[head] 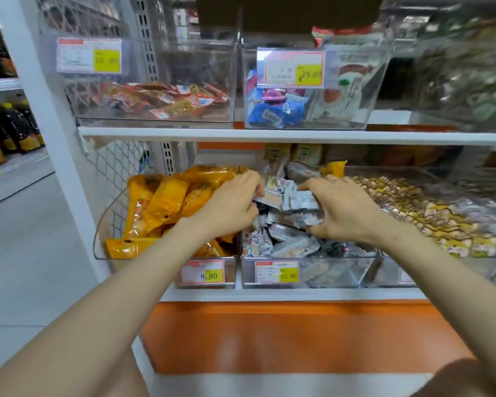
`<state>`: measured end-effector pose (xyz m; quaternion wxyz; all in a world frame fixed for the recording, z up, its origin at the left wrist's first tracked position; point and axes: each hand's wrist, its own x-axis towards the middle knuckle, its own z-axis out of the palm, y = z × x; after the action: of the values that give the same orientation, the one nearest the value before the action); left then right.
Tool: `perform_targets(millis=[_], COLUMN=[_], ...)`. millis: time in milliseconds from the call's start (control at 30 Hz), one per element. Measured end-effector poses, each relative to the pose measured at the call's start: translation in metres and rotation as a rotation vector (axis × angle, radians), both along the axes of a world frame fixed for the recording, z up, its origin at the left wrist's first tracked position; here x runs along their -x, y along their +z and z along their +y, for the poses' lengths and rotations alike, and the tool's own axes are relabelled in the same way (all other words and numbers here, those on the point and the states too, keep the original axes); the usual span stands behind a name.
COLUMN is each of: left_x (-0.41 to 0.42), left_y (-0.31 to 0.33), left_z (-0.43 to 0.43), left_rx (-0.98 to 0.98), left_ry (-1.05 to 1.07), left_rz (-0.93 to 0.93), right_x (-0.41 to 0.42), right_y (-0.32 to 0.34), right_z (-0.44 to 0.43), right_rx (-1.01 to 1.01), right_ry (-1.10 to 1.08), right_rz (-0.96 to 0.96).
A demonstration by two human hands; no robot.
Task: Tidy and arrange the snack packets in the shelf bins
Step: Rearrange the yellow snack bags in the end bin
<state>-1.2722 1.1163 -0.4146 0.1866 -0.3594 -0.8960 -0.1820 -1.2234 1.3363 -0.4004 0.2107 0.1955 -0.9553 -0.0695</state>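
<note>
Both hands were in the middle bin on the lower shelf, palms down. Left hand: fingers curled, pinching a flat white packet at its left end. Right hand: fingers hooked over a grey packet, thumb lower down against the heap. Both packets lay between the two hands, close together, long axes roughly left-right across the bin (the white one dipped slightly toward the right). Under them the loose grey-white packets pointed every which way, heaped to the front rim. Left bin: orange packets, mostly lengthwise front-to-back, price tag reading 8.90. Right bin: yellow-brown packets. Upper shelf: red packets and blue packets, each lot in its own clear bin.
</note>
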Motion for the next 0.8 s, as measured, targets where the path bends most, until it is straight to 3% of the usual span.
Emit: perform_targets(millis=[67,133,233,433,600,800], left_x=[0.000,0.000,0.000,-0.005,-0.005,0.000], left_y=[-0.006,-0.015,-0.026,-0.038,-0.037,-0.031], left_z=[0.011,0.020,0.031,0.046,0.048,0.049], left_rx=[0.024,0.003,-0.118,-0.231,0.006,0.133], left_ry=[-0.038,-0.059,-0.029,0.028,-0.020,-0.046], left_rz=[-0.196,-0.265,-0.204,-0.154,0.083,0.118], right_x=[0.009,0.015,0.019,0.018,0.008,0.004], right_y=[-0.013,-0.019,-0.026,-0.030,-0.025,-0.027], right_z=[-0.003,-0.004,0.001,0.022,0.052,0.073], right_rx=[0.030,0.197,0.454,0.609,0.939,0.785], right_ry=[0.025,0.091,0.228,0.163,-0.029,-0.264], right_rz=[-0.067,-0.151,-0.230,-0.099,0.030,-0.040])
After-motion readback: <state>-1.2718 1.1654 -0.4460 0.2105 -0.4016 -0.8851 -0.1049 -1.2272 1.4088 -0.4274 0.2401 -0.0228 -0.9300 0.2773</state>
